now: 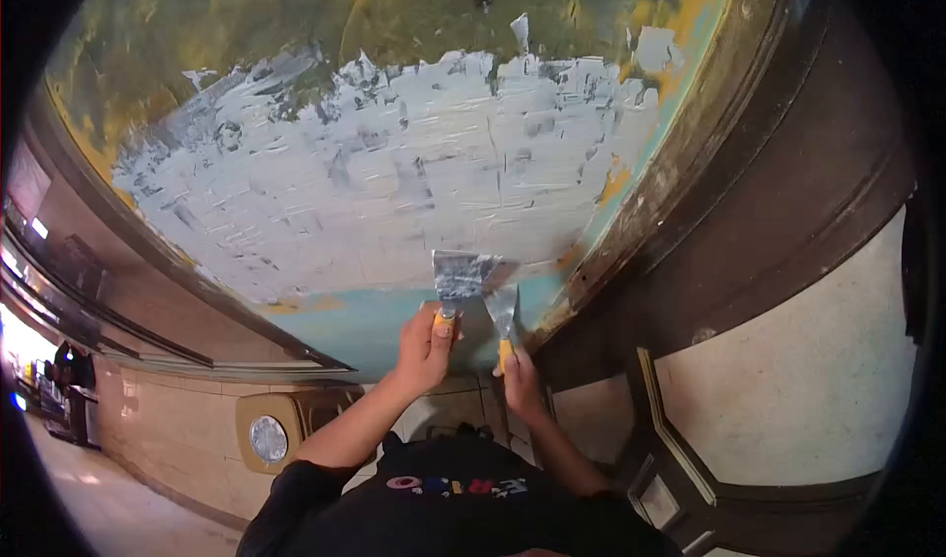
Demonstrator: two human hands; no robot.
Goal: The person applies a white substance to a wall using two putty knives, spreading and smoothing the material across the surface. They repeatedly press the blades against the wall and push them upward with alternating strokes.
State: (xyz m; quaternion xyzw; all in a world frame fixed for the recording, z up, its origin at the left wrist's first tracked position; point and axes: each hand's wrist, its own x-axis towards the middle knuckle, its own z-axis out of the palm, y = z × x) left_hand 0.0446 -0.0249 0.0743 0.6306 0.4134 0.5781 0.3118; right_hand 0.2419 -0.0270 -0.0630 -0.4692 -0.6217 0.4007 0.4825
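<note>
Left fingers: curled tight round the yellow handle of the wide putty knife (456,279), thumb on top.
Right fingers: wrapped round the yellow handle of the narrow putty knife (503,313).
Left hand (426,348): raised, just beside the right hand (517,378).
Blades: both smeared grey, close together, possibly touching.
Knives' place: against the turquoise strip (374,321) at the panel's lower edge.
Panel: grey filler (394,193) spread broadly; yellow-green paint above.
Surround: dark wooden frame (749,202) alongside.
</note>
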